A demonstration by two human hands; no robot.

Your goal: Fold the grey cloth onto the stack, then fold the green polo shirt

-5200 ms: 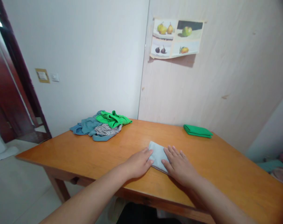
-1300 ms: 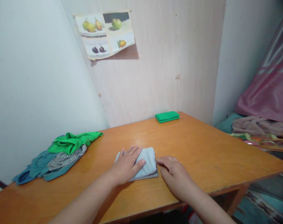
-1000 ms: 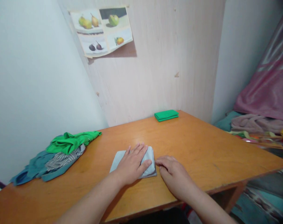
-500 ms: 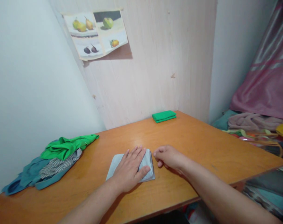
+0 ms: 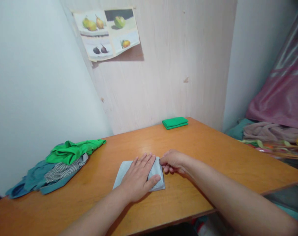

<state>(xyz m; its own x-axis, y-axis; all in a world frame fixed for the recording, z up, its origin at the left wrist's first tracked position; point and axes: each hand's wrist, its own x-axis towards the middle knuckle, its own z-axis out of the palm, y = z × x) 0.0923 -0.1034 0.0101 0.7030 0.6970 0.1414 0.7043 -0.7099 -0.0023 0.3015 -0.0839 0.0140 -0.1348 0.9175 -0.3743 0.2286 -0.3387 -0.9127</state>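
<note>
Grey cloth (image 5: 158, 169), one — left hand (image 5: 138, 178) spread atop, right hand (image 5: 173, 161) at edge, grip unclear, one green bundle (image 5: 175, 122)

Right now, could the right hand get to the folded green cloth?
Probably yes, with a stretch: only tabletop shows between the right hand and the folded green cloth, though that hand is at the grey cloth.

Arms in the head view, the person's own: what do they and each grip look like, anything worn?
The left arm and right arm are bare, with no sleeve, watch or bracelet in view. The left grip and right grip are ungloved, no ring visible.
</note>
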